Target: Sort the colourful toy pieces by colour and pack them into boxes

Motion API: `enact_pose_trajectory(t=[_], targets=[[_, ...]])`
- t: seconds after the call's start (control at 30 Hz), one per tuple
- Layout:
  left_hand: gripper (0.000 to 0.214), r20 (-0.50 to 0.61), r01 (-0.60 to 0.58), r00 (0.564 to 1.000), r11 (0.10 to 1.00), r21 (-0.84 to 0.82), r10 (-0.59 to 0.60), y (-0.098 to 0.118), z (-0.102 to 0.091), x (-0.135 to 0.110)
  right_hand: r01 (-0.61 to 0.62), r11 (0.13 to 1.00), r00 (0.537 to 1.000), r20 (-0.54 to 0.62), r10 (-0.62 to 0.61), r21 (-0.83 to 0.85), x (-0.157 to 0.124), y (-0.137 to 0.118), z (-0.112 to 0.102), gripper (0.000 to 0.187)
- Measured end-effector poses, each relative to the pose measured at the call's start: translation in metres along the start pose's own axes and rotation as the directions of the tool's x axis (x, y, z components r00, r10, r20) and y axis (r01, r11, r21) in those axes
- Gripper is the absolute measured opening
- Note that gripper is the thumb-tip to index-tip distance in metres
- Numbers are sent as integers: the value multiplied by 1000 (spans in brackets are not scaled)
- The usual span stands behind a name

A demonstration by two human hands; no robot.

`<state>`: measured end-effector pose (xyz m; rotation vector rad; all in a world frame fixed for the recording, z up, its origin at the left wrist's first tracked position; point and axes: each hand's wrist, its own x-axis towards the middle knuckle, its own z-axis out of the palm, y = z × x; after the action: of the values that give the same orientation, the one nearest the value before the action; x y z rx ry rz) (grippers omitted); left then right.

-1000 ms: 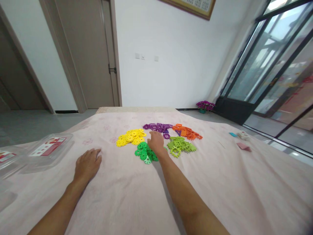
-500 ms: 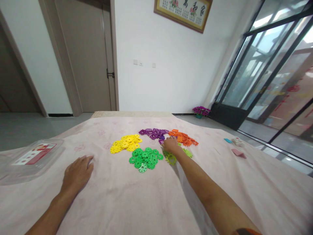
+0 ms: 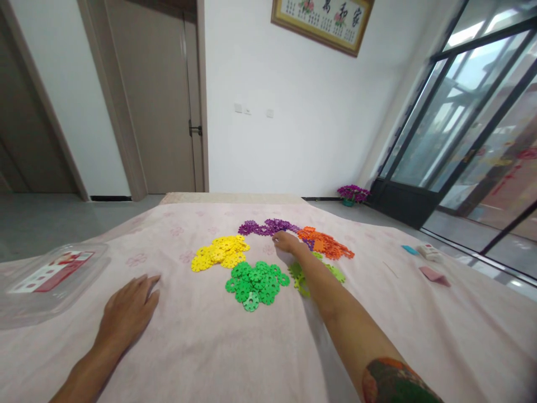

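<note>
My left hand lies flat on the pink cloth with its fingers stretched, touching none of the pieces. My right hand reaches to the near edge of a pile of purple snowflake discs. Its fingers are curled together and their tips point down; whether a disc is between them is hidden. Under the right forearm lie lime-green discs, partly covered. Orange discs spread to the right of the hand. Green discs are heaped nearer me, and yellow discs sit to their left.
A clear plastic box with a red and white label stands at the left. On the right of the cloth are a blue piece, a small whitish block and a pink piece.
My right hand has moved forward from the lime-green discs to the purple pile's near edge. My left hand stays on the cloth. The whole view has shifted slightly.
</note>
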<state>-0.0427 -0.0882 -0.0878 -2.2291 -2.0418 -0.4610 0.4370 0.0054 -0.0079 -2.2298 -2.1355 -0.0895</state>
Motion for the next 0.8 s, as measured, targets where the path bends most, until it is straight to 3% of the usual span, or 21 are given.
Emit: enact_pose_trajectory(t=[0.23,0.33,0.67,0.8], targets=[[64,-17,8,1000,1000,8,-8,1,2,0,-265,957,961,-112,253,-114,-19,61,-12,39],[64,-24,2,1000,1000,5,-2,-1,3,1,-310,940,948,-117,295,-142,-31,79,-12,35],[59,-12,7,1000,999,-36,-7,-2,4,1,-274,961,958,-93,271,-23,-19,77,-5,29],[55,-29,10,1000,998,-55,-12,-2,5,1,-284,945,923,-221,316,165,-7,61,-12,35]])
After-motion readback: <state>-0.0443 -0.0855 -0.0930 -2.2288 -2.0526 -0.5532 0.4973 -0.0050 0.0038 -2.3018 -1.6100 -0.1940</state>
